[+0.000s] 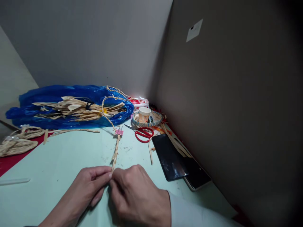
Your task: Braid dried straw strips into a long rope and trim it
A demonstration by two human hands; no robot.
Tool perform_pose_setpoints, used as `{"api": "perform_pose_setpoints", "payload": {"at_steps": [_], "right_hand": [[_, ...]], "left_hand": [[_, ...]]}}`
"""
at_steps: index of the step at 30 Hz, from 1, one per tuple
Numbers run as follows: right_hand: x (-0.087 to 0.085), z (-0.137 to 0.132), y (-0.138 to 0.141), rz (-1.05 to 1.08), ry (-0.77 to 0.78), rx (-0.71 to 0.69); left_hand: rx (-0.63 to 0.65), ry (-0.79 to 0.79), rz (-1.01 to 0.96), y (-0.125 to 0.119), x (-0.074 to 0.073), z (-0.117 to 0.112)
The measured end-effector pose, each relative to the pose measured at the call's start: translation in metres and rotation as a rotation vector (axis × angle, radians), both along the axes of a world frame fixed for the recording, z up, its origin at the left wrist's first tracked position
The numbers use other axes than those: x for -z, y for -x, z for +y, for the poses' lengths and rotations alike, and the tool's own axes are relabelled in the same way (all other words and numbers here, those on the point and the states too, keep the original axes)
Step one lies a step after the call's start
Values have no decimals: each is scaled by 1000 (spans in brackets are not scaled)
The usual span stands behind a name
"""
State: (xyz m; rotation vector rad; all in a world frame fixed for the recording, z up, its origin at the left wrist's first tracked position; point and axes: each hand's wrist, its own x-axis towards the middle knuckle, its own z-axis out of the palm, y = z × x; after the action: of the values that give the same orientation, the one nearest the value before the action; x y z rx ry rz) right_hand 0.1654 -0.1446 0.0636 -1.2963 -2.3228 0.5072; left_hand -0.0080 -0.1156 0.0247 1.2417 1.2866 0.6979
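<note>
A pale braided straw cord (115, 153) runs toward me over the light green table. Its far part passes through a pink binder clip (119, 131) and loops back over a blue plastic bag. My left hand (91, 184) pinches the near end of the cord between thumb and fingers. Right beside it, my right hand (134, 189) is closed on the same end, fingers curled in. The two hands meet at the cord, and its tip is hidden between them.
Dried husk strips (78, 108) lie on the blue bag (52, 91). Red-handled scissors (144, 135), a woven basket (157, 118) holding a paper cup (144, 115), and two dark phones (169, 157) lie to the right. Coiled cords (19, 146) sit left, near a white stick (15, 181). Walls enclose the back and right.
</note>
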Motion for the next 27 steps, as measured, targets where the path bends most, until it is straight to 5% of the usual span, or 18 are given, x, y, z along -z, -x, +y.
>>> {"api": "perform_pose_setpoints", "payload": {"at_steps": [4,8,15,20,27], "right_hand": [[11,-4,10,-215,-108,-95],[13,-4,8,-213,-137,-109],[-5,16,-8,317,154,130],[10,25,-3,529,535,-113],[11,21,-2,445,455,-19]], "left_hand": [[42,49,-99,-1,-3,-6],[32,70,-99,0,-2,-8],[-7,78,-203,0,-10,-11],[10,51,-244,-5,-21,-12],[58,-2,-230,-6,-13,-13]]}}
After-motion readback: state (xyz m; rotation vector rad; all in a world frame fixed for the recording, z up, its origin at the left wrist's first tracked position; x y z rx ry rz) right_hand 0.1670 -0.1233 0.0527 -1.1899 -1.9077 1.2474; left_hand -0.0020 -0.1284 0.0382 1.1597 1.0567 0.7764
